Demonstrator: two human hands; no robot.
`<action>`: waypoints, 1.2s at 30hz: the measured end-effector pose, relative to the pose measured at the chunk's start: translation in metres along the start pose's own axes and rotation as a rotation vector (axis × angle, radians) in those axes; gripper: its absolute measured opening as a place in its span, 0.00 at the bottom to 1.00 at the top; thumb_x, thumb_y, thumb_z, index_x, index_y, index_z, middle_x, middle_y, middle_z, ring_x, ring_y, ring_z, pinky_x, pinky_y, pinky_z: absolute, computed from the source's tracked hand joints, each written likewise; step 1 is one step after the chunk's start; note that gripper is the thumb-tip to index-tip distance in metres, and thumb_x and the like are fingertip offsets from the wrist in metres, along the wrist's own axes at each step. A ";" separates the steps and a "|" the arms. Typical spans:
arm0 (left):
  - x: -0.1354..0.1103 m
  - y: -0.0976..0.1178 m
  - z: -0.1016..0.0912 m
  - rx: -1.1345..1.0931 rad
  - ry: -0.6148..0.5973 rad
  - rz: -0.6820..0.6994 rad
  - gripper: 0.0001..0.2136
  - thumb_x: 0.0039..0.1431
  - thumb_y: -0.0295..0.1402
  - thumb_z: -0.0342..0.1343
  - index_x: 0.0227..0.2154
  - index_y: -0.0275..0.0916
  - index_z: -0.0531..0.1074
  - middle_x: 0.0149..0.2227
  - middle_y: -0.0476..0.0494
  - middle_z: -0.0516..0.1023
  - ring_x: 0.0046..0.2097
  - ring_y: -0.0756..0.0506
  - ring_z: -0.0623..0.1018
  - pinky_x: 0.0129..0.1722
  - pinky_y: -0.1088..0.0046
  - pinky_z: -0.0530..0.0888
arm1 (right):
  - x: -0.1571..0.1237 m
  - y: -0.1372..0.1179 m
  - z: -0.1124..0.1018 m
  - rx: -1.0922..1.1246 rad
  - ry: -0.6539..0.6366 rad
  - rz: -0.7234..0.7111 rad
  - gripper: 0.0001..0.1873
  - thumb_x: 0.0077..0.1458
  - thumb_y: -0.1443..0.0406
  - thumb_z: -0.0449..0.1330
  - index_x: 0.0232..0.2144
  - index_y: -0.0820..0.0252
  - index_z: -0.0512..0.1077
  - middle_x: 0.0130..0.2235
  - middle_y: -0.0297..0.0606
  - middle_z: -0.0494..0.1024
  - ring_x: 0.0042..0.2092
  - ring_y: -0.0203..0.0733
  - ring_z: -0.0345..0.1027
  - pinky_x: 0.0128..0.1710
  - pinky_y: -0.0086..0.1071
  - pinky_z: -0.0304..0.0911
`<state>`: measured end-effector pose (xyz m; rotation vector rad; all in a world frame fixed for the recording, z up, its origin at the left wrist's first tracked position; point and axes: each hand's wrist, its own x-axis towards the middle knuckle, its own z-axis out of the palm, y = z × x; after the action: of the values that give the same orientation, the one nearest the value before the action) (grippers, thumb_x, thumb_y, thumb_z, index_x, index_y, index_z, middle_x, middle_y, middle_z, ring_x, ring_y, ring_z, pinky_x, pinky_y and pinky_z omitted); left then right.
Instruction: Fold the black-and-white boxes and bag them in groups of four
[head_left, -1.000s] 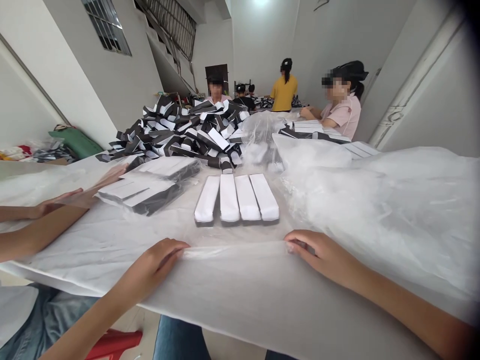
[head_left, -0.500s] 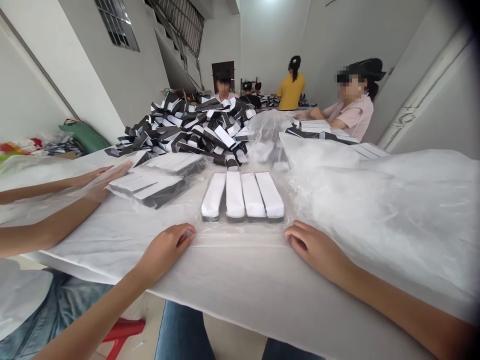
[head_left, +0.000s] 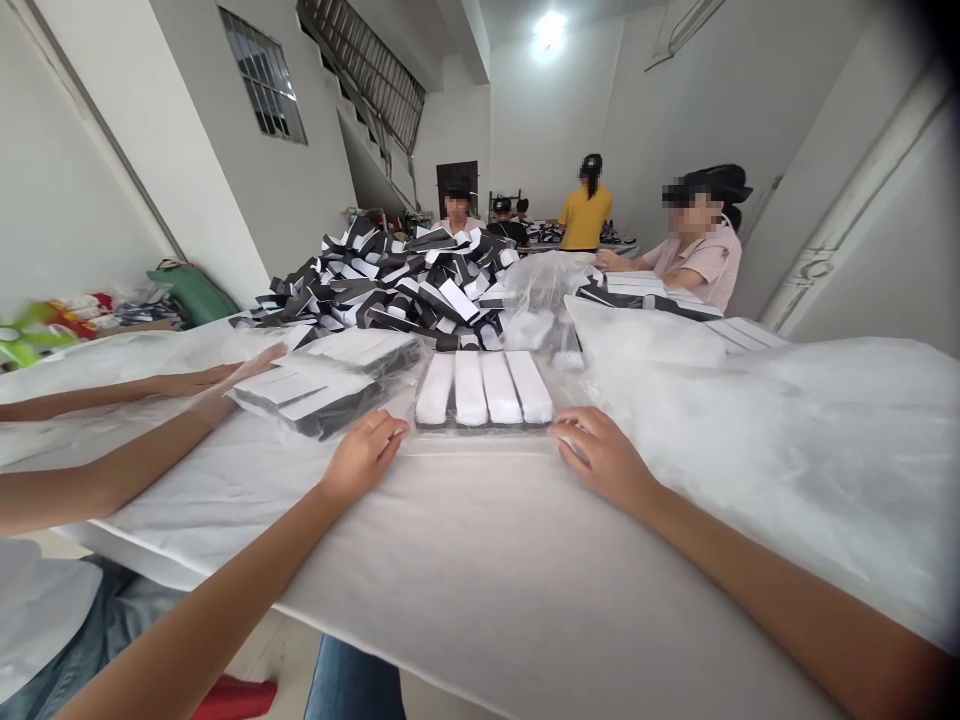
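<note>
Clear plastic bag (head_left: 480, 443) around four white strips (head_left: 470, 390); left hand (head_left: 367, 452), right hand (head_left: 604, 458) at near corners, fingers half-curled, hold unclear.

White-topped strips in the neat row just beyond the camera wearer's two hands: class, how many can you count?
4, side by side: the leftmost strip, the second strip, the third strip and the rightmost strip. Any underneath may be hidden.

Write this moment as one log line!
Left hand: by bag, near-left corner | Right hand: near-right corner | bag: clear, on table, four white strips inside
</note>
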<state>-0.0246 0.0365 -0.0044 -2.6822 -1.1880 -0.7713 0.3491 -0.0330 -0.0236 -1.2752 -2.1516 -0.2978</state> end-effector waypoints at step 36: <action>-0.011 0.006 -0.002 -0.075 -0.138 -0.337 0.10 0.62 0.36 0.47 0.41 0.42 0.71 0.32 0.46 0.74 0.36 0.43 0.75 0.35 0.69 0.70 | -0.003 0.004 0.012 0.243 -0.175 0.393 0.10 0.55 0.67 0.51 0.29 0.55 0.72 0.39 0.36 0.72 0.27 0.36 0.66 0.32 0.35 0.67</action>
<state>-0.0269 0.0243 -0.0071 -2.6654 -1.7073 -0.6894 0.3486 -0.0278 -0.0355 -1.5840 -1.9443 0.2380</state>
